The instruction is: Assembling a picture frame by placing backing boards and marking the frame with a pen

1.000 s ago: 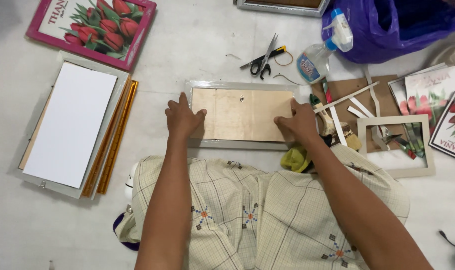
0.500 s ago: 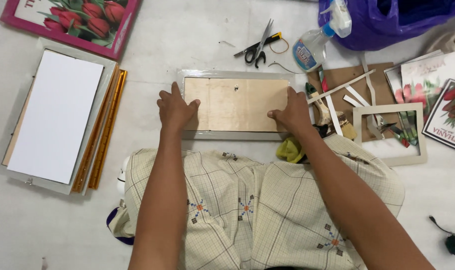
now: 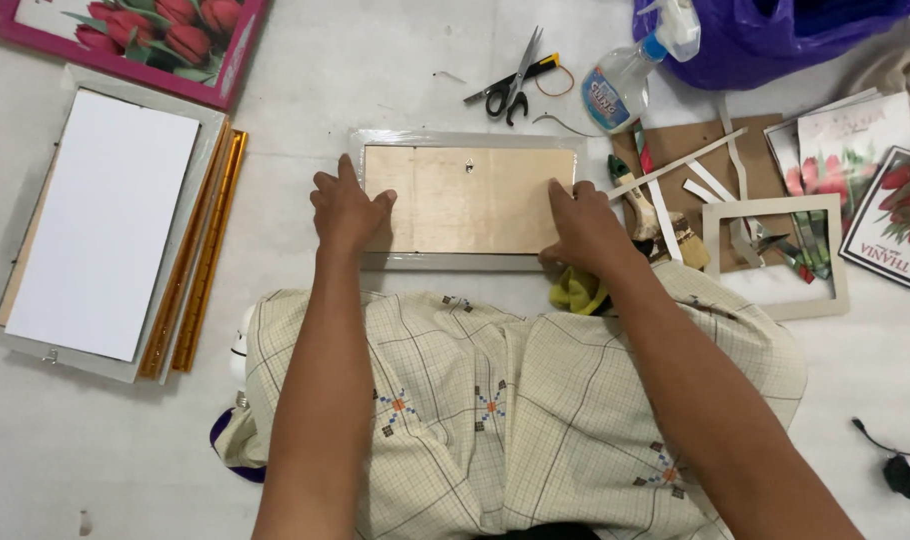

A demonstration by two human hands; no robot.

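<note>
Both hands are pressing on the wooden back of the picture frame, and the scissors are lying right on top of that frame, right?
Not quite. Both the left hand and the right hand do press on the wooden back of the picture frame, but the scissors are not on it. The head view shows them lying on the floor beyond the frame, beside the spray bottle.

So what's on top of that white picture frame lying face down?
A wooden backing board fills the white picture frame; the left hand and right hand press on it. Whatever lies under the board is hidden.
</note>
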